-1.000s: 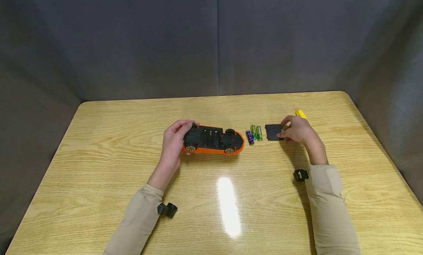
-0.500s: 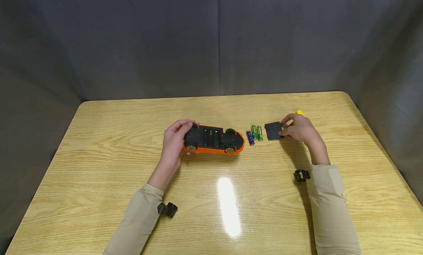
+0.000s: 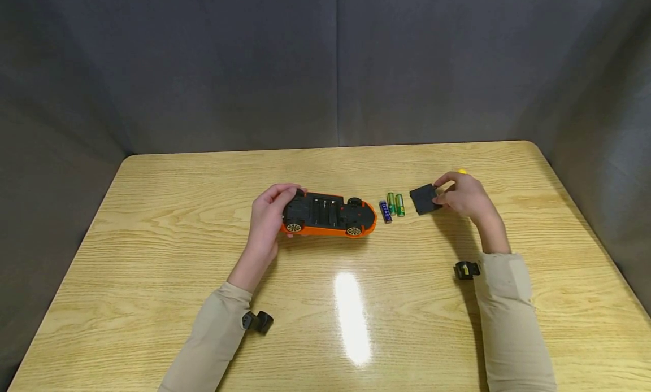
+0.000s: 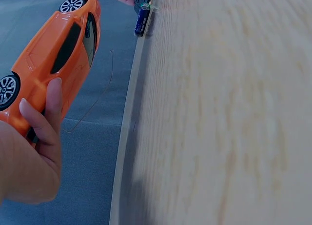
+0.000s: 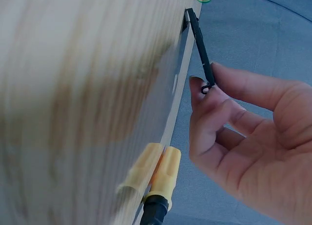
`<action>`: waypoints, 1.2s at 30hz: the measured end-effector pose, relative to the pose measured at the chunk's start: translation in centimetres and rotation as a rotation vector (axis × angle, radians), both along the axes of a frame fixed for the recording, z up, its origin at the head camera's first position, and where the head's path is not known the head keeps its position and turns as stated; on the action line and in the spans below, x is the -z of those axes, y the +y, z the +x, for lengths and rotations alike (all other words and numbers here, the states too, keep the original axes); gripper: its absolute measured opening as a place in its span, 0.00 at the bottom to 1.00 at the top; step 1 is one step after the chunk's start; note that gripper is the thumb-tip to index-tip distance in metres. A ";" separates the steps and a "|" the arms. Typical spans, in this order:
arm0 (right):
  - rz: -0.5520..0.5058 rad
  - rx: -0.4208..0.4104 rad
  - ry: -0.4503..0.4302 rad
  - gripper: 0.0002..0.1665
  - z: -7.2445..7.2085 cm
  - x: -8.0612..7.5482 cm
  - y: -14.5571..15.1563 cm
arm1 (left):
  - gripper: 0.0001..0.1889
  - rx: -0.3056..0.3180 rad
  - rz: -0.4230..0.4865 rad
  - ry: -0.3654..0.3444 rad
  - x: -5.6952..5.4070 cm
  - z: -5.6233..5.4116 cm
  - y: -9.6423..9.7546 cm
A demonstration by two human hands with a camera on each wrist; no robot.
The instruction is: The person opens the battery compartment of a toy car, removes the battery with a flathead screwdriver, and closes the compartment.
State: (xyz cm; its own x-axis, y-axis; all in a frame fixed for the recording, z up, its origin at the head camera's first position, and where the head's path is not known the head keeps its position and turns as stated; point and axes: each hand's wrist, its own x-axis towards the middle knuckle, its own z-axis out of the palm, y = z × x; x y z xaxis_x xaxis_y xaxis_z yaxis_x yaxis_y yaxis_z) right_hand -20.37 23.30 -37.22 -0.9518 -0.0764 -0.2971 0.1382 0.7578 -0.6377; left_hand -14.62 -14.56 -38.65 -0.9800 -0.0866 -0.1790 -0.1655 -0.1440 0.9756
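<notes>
My left hand grips an orange toy car by its left end. The car is upside down, its black underside facing up and an open battery compartment showing in the middle. In the left wrist view, fingers wrap the orange body. With thumb and fingers my right hand pinches the right edge of a square black battery cover. The right wrist view shows the cover edge-on and tilted, its far end low by the tabletop.
Two green batteries and a purple battery lie between car and cover. Beyond my right hand is a screwdriver-like tool with a yellow handle, mostly hidden in the head view. A grey curtain hangs behind the wooden table.
My right hand has lifted the held edge of the battery cover, turned it and shifted it slightly right and away. The left hand and car have stayed in place.
</notes>
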 end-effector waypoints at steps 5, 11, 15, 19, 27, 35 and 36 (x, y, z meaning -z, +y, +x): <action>0.006 -0.001 0.027 0.25 -0.1 0.2 0.1 | 0.13 -0.005 0.000 0.002 -0.1 0.0 0.1; 0.001 0.000 0.041 0.24 -0.1 0.1 0.0 | 0.12 -0.011 0.004 0.002 -0.2 0.1 0.1; -0.029 0.019 0.026 0.23 0.0 0.1 -0.2 | 0.12 -0.011 0.009 0.003 -0.2 0.1 0.1; -0.074 0.034 0.024 0.23 0.0 0.0 -0.2 | 0.12 -0.013 0.010 0.005 -0.1 0.1 0.0; -0.206 0.066 0.051 0.21 0.3 -0.3 -0.4 | 0.13 -0.005 0.008 0.010 0.0 0.1 0.0; -0.398 0.086 0.119 0.21 0.6 -1.6 -1.1 | 0.13 -0.006 0.006 0.011 -0.1 0.1 0.1; -0.414 0.091 0.124 0.21 0.6 -1.8 -1.2 | 0.13 -0.006 0.007 0.012 -0.1 0.1 0.1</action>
State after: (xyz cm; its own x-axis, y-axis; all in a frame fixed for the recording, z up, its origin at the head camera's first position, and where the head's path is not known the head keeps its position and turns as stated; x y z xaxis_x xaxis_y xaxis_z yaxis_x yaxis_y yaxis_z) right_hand -19.72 22.06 -35.40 -0.9868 -0.0787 -0.1418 0.0957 0.4235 -0.9008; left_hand -14.55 -14.50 -38.57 -0.9816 -0.0916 -0.1677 -0.1526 -0.1523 0.9765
